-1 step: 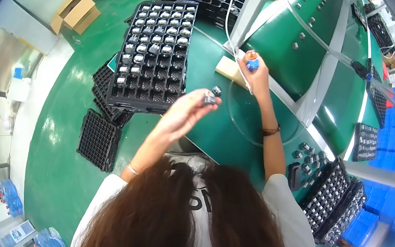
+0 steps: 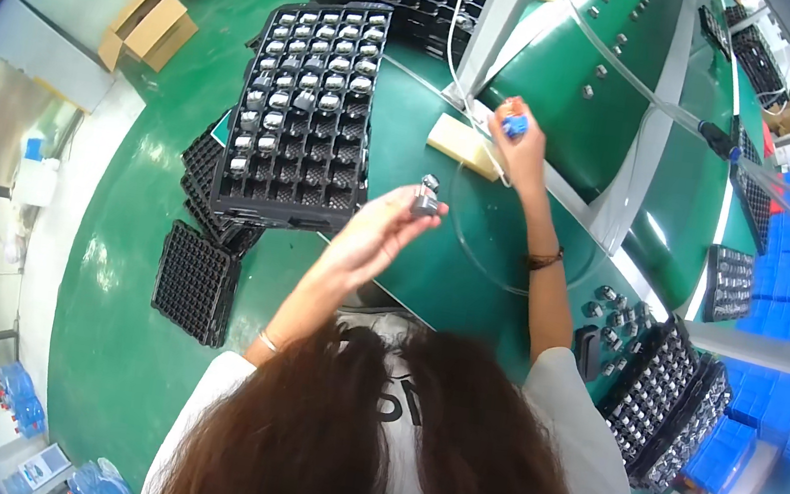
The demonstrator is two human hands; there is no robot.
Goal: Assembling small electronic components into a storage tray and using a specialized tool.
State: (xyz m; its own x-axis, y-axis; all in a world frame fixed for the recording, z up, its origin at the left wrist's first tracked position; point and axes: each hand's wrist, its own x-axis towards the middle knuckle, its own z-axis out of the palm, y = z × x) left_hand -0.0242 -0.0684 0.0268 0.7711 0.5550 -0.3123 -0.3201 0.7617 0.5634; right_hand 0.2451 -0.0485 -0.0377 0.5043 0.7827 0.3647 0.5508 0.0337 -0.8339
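Between the fingertips of my left hand [image 2: 382, 230] is a small shiny metal part [image 2: 425, 205], held over the green tabletop. Just beyond it, a dark, shiny rounded piece [image 2: 431, 183] shows; I cannot tell whether it is joined to the held part. My right hand [image 2: 523, 154] is closed around a small blue and orange tool [image 2: 514, 124], its kind hidden by the fingers. Close by that hand lies a pale yellow block [image 2: 463, 143]. To the left stands a black compartment tray [image 2: 283, 215], its upper pockets and left side filled with similar metal parts.
A thin white tube [image 2: 456, 38] hangs past my right hand, beside a metal post [image 2: 494, 34]. Loose metal parts [image 2: 615, 318] and filled trays [image 2: 642, 393] sit at the right. More black trays [image 2: 195, 280] are stacked at lower left; cardboard boxes [image 2: 158, 27] lie beyond.
The metal part in my left hand has tilted and shows more of its side. My right hand has shifted slightly right with the blue and orange tool, away from the yellow block.
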